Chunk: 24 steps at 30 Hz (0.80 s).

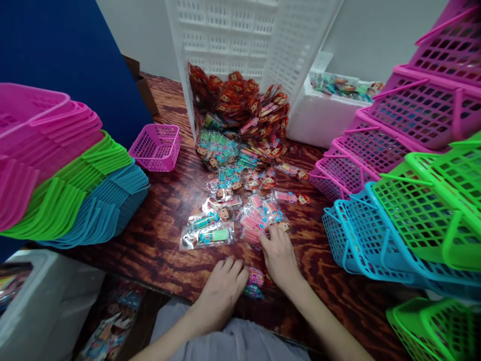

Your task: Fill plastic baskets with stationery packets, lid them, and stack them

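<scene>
Near the front edge of the dark wood-grain table, my left hand (224, 282) is curled over a small bundle of pink and blue packets (254, 282), its fingers closed on the bundle's left end. Further forward and to the right, my right hand (277, 250) has its fingertips on the lower edge of a pile of pink character packets (255, 218); its fingers are bent together. Left of that pile lie clear-wrapped green and blue packets (215, 234). A large heap of red-haired character packets (236, 100) spills from a white perforated crate (229, 30).
Nested pink, green and blue baskets (86, 175) stand at the left, with a single pink basket (156, 148) beside them. Stacked filled baskets (376, 220) rise at the right. Behind them is a white foam box (315, 118) of packets. Another foam box (48, 306) sits lower left.
</scene>
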Motion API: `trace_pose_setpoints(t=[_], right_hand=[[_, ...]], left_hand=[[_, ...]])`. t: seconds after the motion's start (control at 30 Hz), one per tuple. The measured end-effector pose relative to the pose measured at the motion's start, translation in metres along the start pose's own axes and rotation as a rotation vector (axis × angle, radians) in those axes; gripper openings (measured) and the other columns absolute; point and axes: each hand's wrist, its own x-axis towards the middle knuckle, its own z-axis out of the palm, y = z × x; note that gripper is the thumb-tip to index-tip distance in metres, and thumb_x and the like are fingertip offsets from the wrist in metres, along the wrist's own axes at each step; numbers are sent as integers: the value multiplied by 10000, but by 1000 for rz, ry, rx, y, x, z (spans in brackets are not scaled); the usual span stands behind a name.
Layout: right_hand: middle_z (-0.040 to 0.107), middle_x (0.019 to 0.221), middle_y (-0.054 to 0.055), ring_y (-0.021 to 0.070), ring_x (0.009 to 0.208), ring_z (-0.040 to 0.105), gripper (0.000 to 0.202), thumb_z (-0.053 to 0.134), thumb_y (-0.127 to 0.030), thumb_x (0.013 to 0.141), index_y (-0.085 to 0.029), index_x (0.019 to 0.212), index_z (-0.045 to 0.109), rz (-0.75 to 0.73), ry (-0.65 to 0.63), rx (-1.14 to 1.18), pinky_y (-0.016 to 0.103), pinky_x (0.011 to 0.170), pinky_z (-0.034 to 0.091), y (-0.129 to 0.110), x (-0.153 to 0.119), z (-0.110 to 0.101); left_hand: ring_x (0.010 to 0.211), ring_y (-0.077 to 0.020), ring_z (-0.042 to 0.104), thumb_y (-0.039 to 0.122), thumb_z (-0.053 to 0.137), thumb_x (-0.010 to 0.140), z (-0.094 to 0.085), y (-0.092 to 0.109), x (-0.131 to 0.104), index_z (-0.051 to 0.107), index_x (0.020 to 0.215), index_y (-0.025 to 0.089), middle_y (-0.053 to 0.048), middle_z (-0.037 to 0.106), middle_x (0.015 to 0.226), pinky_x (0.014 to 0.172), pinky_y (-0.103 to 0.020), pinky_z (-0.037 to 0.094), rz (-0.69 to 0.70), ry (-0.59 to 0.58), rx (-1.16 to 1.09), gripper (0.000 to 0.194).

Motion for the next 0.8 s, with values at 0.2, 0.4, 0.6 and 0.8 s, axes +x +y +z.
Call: trace_pose_setpoints(t=[0.2, 0.4, 0.6, 0.8], right_hand=[[604, 1203, 128, 243, 1093, 555, 483, 401, -51, 928, -206, 1370, 519, -63, -78, 366, 393, 924, 486, -12, -31, -6], [720, 1008, 34, 197, 915, 671, 369, 550, -191, 905, -224, 1272, 579, 96, -377, 854, 335, 853, 527, 3, -23, -24], [650, 1160, 159, 319, 1094, 542, 491, 667, -267, 875, -140, 1330, 533, 199, -52, 185, 456, 919, 437, 17, 33, -5], [598, 1132, 166, 317, 1044, 497, 496, 557, -116, 889, -103, 1379, 477, 120, -19, -104, 444, 880, 410, 3, 31, 12]], left_hand=[[1466, -375, 190, 173, 565, 908, 7, -3, -1, 561, 1128, 153, -213, 237, 1577, 1152, -576, 228, 52, 312, 39, 222], [1324, -270, 436, 159, 465, 960, -7, -8, 1, 558, 1087, 191, -127, 545, 1301, 1203, -612, 64, 152, 177, -8, 161], [1202, -243, 486, -10, 448, 853, -6, -8, -5, 370, 1444, 238, -102, 503, 1317, 1084, -424, 386, 108, 72, -102, 646], [1123, -251, 489, 24, 420, 865, -8, -4, 2, 207, 1537, 191, -104, 527, 1285, 1045, -431, 389, 64, -2, -96, 724]])
